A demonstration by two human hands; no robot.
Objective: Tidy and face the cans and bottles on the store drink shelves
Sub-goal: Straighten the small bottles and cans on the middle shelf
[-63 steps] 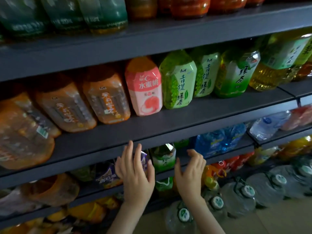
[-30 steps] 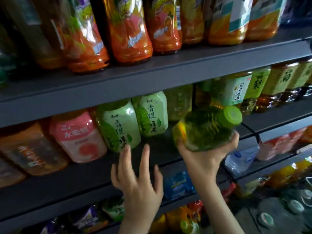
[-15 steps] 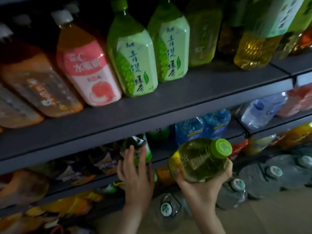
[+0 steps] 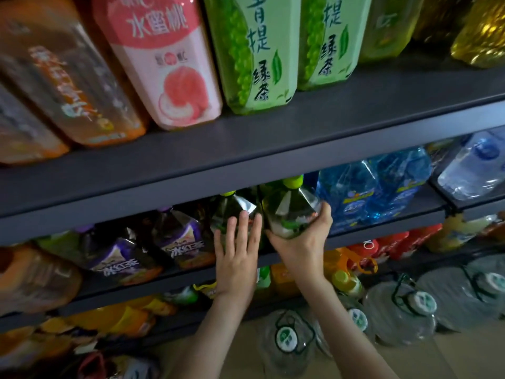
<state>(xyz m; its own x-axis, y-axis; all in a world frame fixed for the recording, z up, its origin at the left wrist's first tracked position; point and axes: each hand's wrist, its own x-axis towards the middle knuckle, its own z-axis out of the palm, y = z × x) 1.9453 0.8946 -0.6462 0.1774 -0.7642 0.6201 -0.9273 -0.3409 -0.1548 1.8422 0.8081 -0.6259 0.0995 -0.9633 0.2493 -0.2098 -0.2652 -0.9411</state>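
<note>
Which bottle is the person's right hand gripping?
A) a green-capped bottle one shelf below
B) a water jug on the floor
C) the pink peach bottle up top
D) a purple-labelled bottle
A: the right hand curls round the green-capped bottle, just left of the blue jugs.

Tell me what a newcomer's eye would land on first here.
The two hands at centre: the right hand grips a green-capped bottle just under the upper shelf, and the left hand lies flat against the neighbouring bottle. On that shelf stand the pink peach bottle and bright green tea bottles; blue jugs sit lower right.
</note>
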